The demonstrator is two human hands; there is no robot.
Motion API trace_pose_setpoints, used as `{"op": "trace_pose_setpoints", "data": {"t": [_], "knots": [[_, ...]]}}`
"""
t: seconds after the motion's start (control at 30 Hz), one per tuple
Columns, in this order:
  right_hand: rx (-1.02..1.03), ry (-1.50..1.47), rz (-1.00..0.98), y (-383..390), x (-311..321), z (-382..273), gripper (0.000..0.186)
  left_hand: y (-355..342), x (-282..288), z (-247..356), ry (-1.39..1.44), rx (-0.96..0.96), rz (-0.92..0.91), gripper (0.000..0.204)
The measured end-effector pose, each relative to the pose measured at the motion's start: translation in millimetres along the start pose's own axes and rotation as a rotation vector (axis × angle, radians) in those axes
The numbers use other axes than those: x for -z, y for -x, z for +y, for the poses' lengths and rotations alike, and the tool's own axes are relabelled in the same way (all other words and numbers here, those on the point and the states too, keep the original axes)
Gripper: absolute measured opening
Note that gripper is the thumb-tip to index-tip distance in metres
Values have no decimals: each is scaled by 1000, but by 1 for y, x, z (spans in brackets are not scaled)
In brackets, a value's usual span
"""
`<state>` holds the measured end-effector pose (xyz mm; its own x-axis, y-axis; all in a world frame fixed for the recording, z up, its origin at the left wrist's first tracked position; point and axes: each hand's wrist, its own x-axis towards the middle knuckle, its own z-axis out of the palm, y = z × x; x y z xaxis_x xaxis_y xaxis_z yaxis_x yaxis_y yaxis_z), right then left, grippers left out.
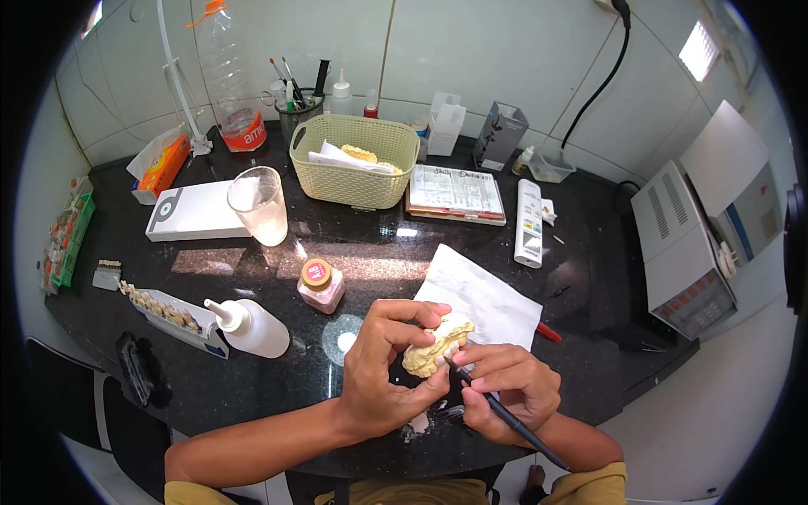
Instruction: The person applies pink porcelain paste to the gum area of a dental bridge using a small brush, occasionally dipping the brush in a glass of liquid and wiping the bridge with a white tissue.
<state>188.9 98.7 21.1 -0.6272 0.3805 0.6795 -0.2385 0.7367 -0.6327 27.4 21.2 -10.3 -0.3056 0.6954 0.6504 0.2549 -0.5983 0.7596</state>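
Observation:
A pale yellow dental cast (427,354) with a few white teeth along its lower right side is held up over the near part of the table. My left hand (379,362) grips it between thumb and fingers from the left. In my right hand (520,389) is a slim black pen-shaped tool (518,425), pinched near its front, its back end slanting down to the right. Its tip meets or nearly meets the white teeth; what kind of tip it is, I cannot tell. Beneath and beyond the hands lies a white paper sheet (484,286), with a red pen (549,332) sticking out at its right edge.
Left of my hands stand a jar of pink powder (321,290), a white squeeze bottle (257,330) and a drinking glass (261,210). A green basket (353,181) holding yellow casts is farther back. Pink powder (417,425) lies near the front edge. A white box-shaped machine (673,236) is at right.

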Motion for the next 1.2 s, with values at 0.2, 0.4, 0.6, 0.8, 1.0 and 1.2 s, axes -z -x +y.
{"op": "trace_pose_setpoints", "data": {"t": [0.2, 0.4, 0.6, 0.8, 1.0, 1.2], "knots": [[-2, 17, 20, -1, 0, 0, 20, 0, 1, -1, -2, -4, -9, 41], [5, 0, 9, 0, 0, 1, 19, 0, 1, -1, 1, -14, -5, 42], [5, -11, 58, -1, -2, 1, 21, 0, 1, -1, 6, -16, -7, 42], [4, -11, 56, -2, -2, 0, 20, 1, 0, 0, 28, -2, 2, 42], [-1, -4, 65, -2, -2, 0, 21, 0, 1, -1, -17, -17, -4, 42], [10, 3, 62, -1, -2, 1, 21, 0, 2, 0, -44, -19, 1, 41]]}}
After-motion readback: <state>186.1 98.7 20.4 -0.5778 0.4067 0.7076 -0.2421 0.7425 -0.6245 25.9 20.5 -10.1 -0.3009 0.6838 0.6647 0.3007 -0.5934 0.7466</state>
